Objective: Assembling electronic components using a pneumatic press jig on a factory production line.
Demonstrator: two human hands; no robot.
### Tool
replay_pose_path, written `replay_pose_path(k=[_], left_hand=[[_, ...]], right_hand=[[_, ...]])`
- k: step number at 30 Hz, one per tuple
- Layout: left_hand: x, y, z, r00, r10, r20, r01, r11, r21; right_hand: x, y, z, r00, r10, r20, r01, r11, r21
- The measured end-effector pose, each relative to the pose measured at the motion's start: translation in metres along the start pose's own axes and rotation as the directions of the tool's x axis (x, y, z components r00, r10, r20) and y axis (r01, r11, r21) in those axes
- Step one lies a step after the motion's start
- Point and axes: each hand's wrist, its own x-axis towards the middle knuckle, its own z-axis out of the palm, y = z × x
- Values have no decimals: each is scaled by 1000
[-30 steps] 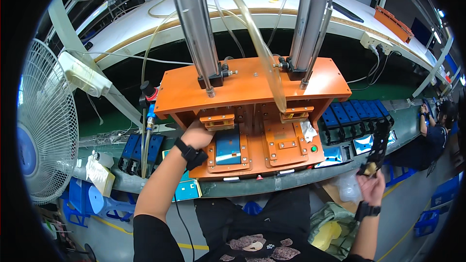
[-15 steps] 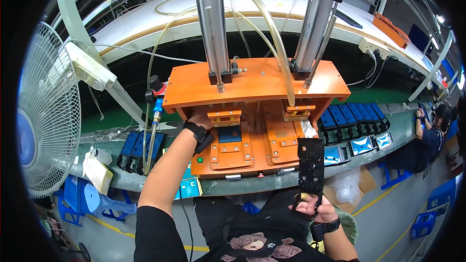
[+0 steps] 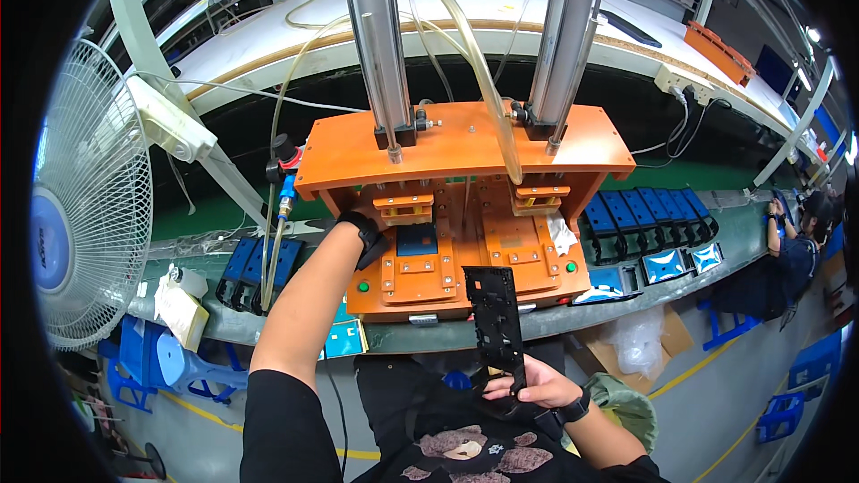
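Frame [image 3: 495, 326]: black, pinched at its lower end by right hand [image 3: 535, 386], upright off press [image 3: 465, 215] front edge, not yet loaded | left hand [image 3: 380, 231]: inside left bay, grip not visible.

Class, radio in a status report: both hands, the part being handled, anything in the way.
Left hand reaching into the orange press fixture, fingers hidden. Right hand gripping the flat black perforated plastic frame, held upright before the press. Nothing between frame and press.
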Motion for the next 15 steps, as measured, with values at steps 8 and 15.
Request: replay_pose_path(k=[8,15], left_hand=[[-70,47,-39,993,59,-101,-91,935,-342],[-101,49,-39,937,-73,-342,-117,857,-503]], right_hand=[[18,7,-4,1000,-1,15,0,995,96],[37,11,-3,998,-57,5,57,997,53]])
